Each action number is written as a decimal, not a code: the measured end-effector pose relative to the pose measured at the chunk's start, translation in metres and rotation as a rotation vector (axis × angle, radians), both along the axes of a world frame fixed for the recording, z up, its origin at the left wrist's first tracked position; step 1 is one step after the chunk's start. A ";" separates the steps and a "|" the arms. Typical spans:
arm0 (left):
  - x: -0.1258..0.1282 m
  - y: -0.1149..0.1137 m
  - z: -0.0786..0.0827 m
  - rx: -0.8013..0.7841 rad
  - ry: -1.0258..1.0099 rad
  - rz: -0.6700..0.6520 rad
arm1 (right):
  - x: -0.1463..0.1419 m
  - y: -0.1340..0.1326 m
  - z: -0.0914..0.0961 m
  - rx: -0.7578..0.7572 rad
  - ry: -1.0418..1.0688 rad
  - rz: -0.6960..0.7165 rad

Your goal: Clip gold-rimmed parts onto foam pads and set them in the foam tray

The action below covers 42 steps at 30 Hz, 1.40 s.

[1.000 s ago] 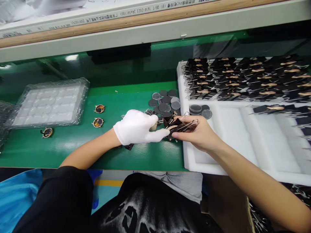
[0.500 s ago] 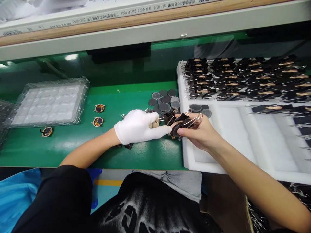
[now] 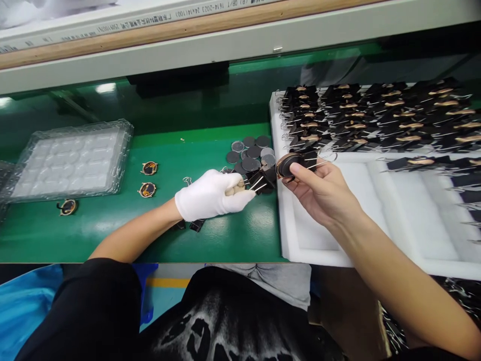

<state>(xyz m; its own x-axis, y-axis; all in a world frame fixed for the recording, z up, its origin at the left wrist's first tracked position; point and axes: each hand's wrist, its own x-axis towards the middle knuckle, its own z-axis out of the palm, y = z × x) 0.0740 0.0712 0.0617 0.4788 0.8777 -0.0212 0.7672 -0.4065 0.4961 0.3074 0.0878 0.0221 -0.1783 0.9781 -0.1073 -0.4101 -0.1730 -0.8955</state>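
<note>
My left hand [image 3: 214, 195], in a white glove, pinches the wire handles of a black binder clip [image 3: 267, 175]. The clip's body points right, close to the rim of a watch case [image 3: 282, 169]; whether it bites on the rim I cannot tell. That watch case is in my bare right hand [image 3: 323, 188], with the thumb pressing a dark round disc [image 3: 288, 163] on its face. Another black binder clip [image 3: 310, 158] sits on the right side of the case, its wire handles by my right fingers. Loose binder clips [image 3: 197, 224] lie partly hidden under my left wrist.
Dark and clear round discs [image 3: 251, 164] lie in a heap before my hands. A white foam tray [image 3: 285, 235] at right holds rows of clipped watch cases [image 3: 349, 118]. Several open watch cases [image 3: 147, 189] and stacked clear plastic trays [image 3: 71, 160] are at left.
My right hand has moved right and slightly up with the watch case, turning its disc face more into view. My left hand has shifted slightly left, and the hands are farther apart.
</note>
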 end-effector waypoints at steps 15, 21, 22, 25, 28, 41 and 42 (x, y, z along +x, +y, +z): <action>-0.031 0.007 0.032 -0.278 0.404 -0.208 | 0.006 0.003 -0.003 -0.056 -0.010 0.029; -0.080 0.059 0.040 -0.451 0.564 0.146 | -0.003 0.005 0.000 -0.240 0.060 0.136; -0.089 0.073 0.038 -0.536 0.558 0.204 | -0.005 0.008 0.003 -0.288 0.085 0.139; -0.109 0.106 0.030 -0.708 0.473 0.289 | -0.015 0.020 0.014 -0.389 0.111 0.124; -0.124 0.125 0.029 -0.755 0.543 0.341 | -0.030 0.036 0.025 -0.366 0.070 0.122; -0.078 0.128 -0.029 0.191 0.383 0.850 | -0.122 0.115 0.005 0.032 -0.697 0.290; -0.075 0.125 -0.032 0.198 0.411 0.861 | -0.125 0.117 0.001 0.061 -0.722 0.299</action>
